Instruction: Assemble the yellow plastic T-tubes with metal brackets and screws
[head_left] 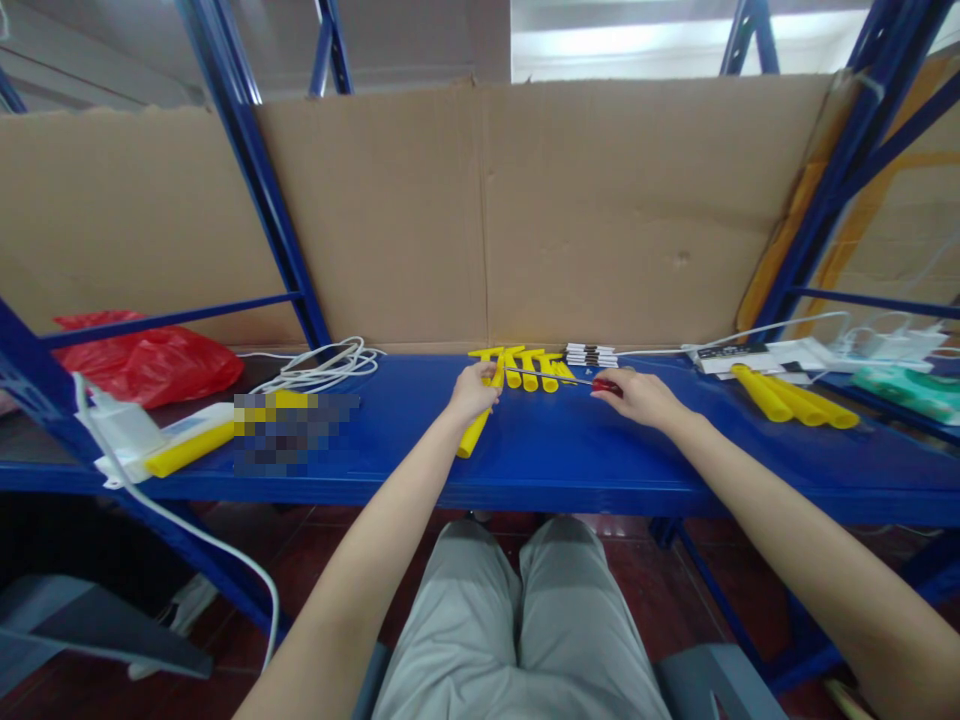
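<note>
My left hand [471,392] is closed around a yellow tube-handled piece [474,436], whose lower end sticks out below my fingers over the blue shelf. In my right hand [642,397] is a screwdriver [559,375] with a dark red handle. Its long metal shaft points left, and the tip reaches the upper part of the yellow piece by my left fingers. Whether the tip sits in a screw is too small to tell. Just behind the shaft lie several yellow T-shaped pieces [530,378] in a row, beside a stack of small white-and-dark parts [592,355].
Three yellow tubes [795,402] lie on the right. To the left are a coiled white cable [330,366], a red plastic bag [154,362], a white plug adapter [124,425] and another yellow tube [191,449]. A cardboard panel [600,210] closes the back between blue posts.
</note>
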